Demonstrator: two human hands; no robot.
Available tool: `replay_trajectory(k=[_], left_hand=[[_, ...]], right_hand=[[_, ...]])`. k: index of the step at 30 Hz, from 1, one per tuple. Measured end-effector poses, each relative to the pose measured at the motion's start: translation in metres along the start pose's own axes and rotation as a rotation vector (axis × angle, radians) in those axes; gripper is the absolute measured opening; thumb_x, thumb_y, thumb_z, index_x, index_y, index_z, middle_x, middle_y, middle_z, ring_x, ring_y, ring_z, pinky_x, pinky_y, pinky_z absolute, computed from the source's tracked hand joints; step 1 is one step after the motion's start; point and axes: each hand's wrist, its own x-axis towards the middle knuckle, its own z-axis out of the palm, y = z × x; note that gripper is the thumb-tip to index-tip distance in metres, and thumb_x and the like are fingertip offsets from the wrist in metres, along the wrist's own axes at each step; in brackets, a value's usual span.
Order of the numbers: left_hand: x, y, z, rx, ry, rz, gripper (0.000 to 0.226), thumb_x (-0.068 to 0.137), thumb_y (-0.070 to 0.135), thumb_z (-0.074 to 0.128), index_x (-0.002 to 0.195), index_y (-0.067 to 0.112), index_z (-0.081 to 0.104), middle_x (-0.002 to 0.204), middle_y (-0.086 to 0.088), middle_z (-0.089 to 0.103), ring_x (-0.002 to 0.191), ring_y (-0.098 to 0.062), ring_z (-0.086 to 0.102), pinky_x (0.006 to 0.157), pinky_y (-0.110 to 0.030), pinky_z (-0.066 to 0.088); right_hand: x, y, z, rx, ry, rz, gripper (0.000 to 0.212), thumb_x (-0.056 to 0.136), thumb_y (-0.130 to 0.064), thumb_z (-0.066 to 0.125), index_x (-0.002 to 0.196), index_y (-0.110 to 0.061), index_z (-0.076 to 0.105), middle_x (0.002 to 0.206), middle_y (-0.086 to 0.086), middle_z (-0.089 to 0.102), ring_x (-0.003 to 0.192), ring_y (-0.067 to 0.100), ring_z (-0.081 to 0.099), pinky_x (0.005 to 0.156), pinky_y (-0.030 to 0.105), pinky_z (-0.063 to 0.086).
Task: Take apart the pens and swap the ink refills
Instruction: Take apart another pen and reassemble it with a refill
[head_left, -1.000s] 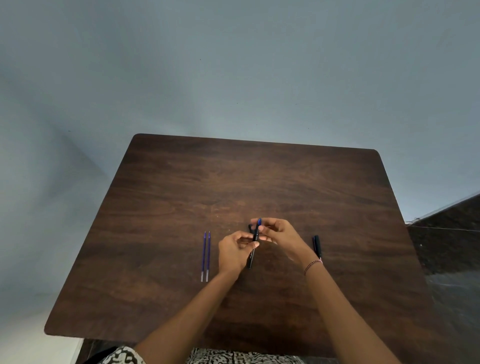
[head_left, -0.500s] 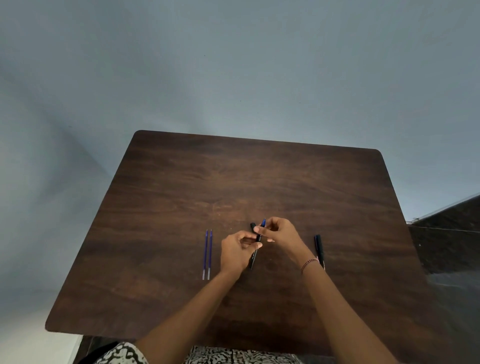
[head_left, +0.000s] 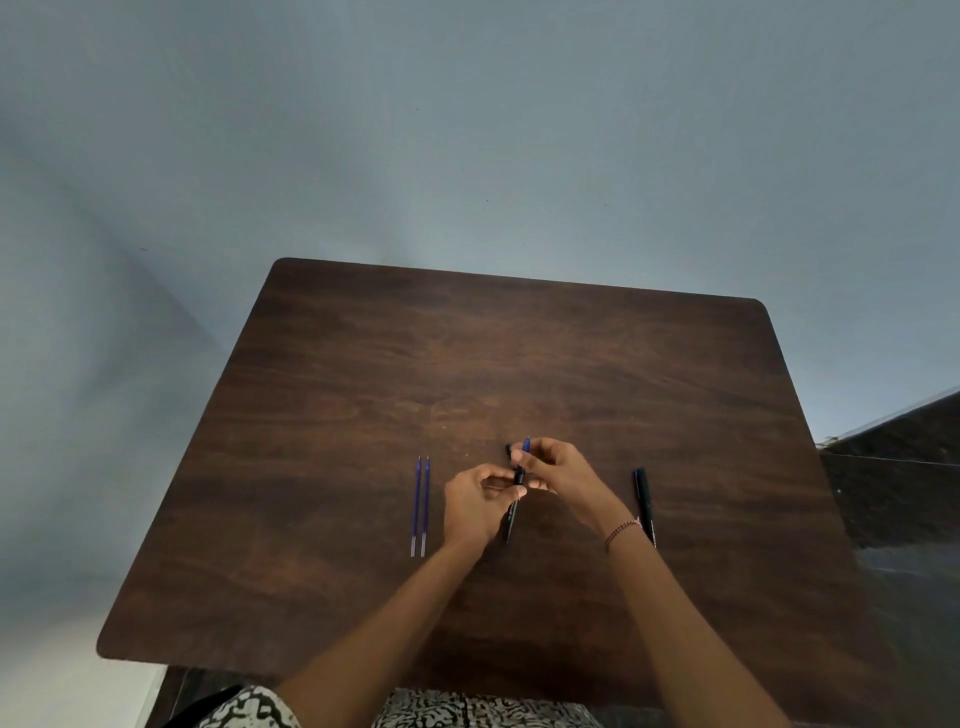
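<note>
table (head_left: 519, 353): dark wood grain, matt | spare pen (head_left: 643, 499): black, matt | bracelet (head_left: 621, 531): beaded

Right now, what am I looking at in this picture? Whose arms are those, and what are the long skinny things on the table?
There is no machine here. A person wears a camera on their head, so you see what they see: their own two arms reaching out over a dark brown wooden table.

The left hand holds a thin black pen barrel. The right hand pinches a blue ink refill at the barrel's top end. Whether it is going in or coming out, one picture cannot tell.

Lying on the table to the left are two loose blue refills, side by side. To the right lies a second black pen, untouched. The right wrist wears a thin beaded bracelet.
</note>
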Motion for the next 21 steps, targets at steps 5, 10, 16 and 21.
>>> replay_trajectory(k=[5, 10, 16, 21], left_hand=[[0.0022, -0.0021, -0.0051, -0.033, -0.008, -0.032, 0.019, 0.073, 0.008, 0.077, 0.081, 0.022, 0.068, 0.075, 0.009, 0.068, 0.074, -0.003, 0.066, 0.072, -0.020, 0.055], [-0.0006, 0.0015, -0.0021, -0.030, -0.012, -0.043, 0.017, 0.073, 0.010, 0.078, 0.083, 0.020, 0.069, 0.071, 0.016, 0.065, 0.065, 0.010, 0.061, 0.059, -0.006, 0.049], [-0.0005, 0.0056, -0.0030, -0.072, -0.016, -0.059, 0.021, 0.072, 0.007, 0.078, 0.076, 0.024, 0.066, 0.075, 0.005, 0.070, 0.073, -0.005, 0.067, 0.074, -0.028, 0.058], [-0.0025, 0.0025, -0.0029, -0.004, -0.008, -0.071, 0.021, 0.070, 0.011, 0.080, 0.073, 0.026, 0.066, 0.072, 0.009, 0.069, 0.073, -0.006, 0.067, 0.074, -0.031, 0.059]], right_hand=[[-0.0028, 0.0028, -0.0024, 0.054, -0.095, -0.006, 0.023, 0.097, -0.012, 0.050, 0.114, -0.010, 0.064, 0.108, 0.008, 0.069, 0.099, 0.016, 0.065, 0.085, 0.025, 0.053], [0.0008, 0.0035, -0.0005, -0.042, 0.099, 0.015, 0.015, 0.082, -0.026, 0.072, 0.088, -0.013, 0.066, 0.077, -0.004, 0.065, 0.071, 0.007, 0.060, 0.063, 0.017, 0.049], [-0.0031, 0.0041, -0.0051, 0.136, -0.016, -0.031, 0.020, 0.096, -0.018, 0.053, 0.108, -0.021, 0.068, 0.084, -0.008, 0.068, 0.071, -0.001, 0.059, 0.066, 0.014, 0.048], [-0.0022, 0.0040, -0.0053, 0.035, 0.043, -0.049, 0.011, 0.090, -0.013, 0.062, 0.091, -0.019, 0.071, 0.088, -0.002, 0.070, 0.074, 0.003, 0.061, 0.065, 0.012, 0.050]])
